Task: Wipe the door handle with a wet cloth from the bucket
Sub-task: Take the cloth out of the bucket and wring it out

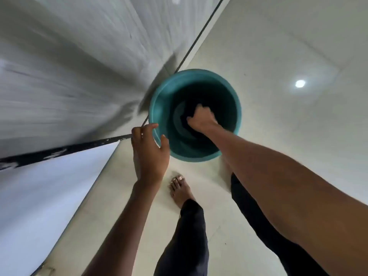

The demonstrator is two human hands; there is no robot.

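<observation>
A teal plastic bucket point(227, 90) stands on the pale tiled floor, seen from straight above. Inside it lies a dark cloth point(190, 111). My right hand point(202, 119) reaches down into the bucket and is closed on that cloth. My left hand point(149, 154) hovers at the near left rim of the bucket with fingers spread, holding nothing. The door handle is not in view.
A grey door or wall panel point(69, 66) with a dark bottom edge point(65, 150) fills the left side, blurred by motion. My bare foot point(180, 190) and dark trouser legs point(187, 242) stand just below the bucket. A ceiling light reflects on the floor point(300, 83) at right.
</observation>
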